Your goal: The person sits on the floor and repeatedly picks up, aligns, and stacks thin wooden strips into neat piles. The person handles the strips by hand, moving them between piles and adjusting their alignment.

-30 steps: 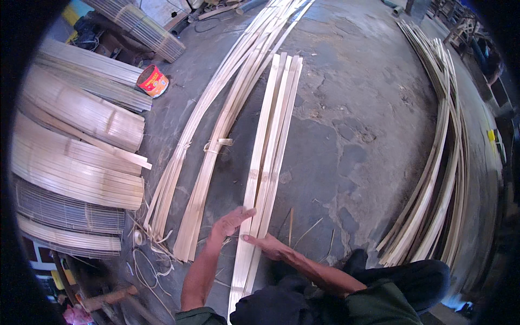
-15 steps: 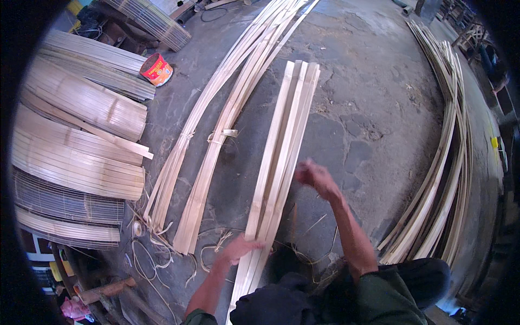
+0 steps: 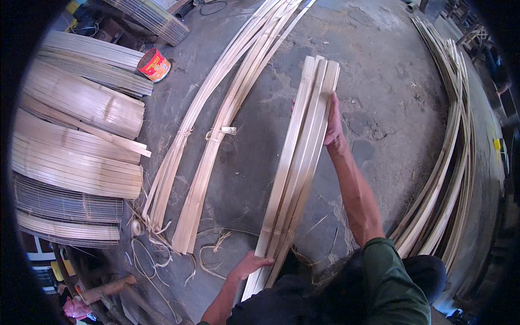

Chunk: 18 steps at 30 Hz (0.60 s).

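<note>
Support extended — right hand (image 3: 334,122), earlier beside the long, pale bamboo strips (image 3: 297,179), now clamps fingers around them near the far end; left hand (image 3: 252,265) lower — finger closure unclear.

Wears a dark green, creased cloth sleeve (image 3: 391,284) ending above the bare right forearm (image 3: 355,189), with plain, near-black fabric trousers (image 3: 426,272).

Cool light pales the far floor (image 3: 382,20) — dark, bent edges seem blurred.
</note>
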Motion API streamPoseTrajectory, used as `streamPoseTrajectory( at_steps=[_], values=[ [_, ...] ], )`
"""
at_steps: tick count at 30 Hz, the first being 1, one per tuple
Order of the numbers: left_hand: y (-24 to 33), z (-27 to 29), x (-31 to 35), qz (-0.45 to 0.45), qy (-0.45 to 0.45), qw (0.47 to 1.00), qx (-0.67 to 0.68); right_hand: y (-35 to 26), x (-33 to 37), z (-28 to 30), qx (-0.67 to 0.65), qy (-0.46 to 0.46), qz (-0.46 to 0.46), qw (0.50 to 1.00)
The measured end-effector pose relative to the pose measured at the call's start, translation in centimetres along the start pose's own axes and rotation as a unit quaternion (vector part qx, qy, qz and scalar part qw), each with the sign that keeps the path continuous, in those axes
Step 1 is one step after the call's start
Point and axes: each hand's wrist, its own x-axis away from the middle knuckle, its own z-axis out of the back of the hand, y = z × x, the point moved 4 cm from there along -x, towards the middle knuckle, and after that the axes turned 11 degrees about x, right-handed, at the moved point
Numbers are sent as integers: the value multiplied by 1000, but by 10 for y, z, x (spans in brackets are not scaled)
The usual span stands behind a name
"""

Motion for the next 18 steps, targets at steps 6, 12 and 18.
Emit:
streamPoseTrajectory(
  at_steps=[6,12,18],
  values=[
    [14,-1,4,-302,147,928,-162,11,-7,23,27,25,15,999],
    [96,-77,4,-387,352,782,-340,24,-13,16,6,-10,5,1000],
    [89,-71,-37,-373,354,799,-312,33,-20,46,4,6,-15,1000]
  ],
)
